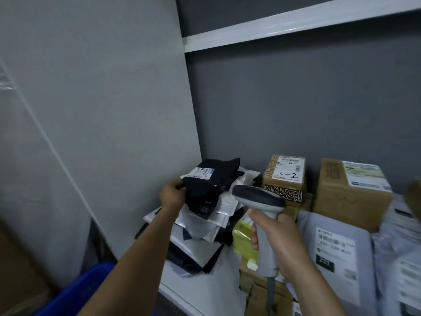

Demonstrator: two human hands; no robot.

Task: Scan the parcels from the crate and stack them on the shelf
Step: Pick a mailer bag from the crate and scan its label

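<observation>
Your left hand (172, 195) pinches the black mailer (206, 190) atop the pile (202, 226); your right hand (279, 244) grips the barcode scanner (258, 198); a carton (282, 190) reads "3-2".

One view only, and it's head-worn: the wide lens looks forward and down into a shelf (205, 286) bay from close range, near enough that both forearms run in from the bottom edge. The left hand (172, 195), gripping a black parcel (205, 190), sits just left of centre. The right hand (282, 242), wrapped round the scanner (259, 197), is at 5 o'clock. The side panel (102, 110) fills 8 to 11 o'clock, the upper shelf board (296, 21) slants across 12 to 2, and a corner of the blue crate (91, 290) shows at 7. The frame is rolled, blurring toward 3 o'clock.
</observation>
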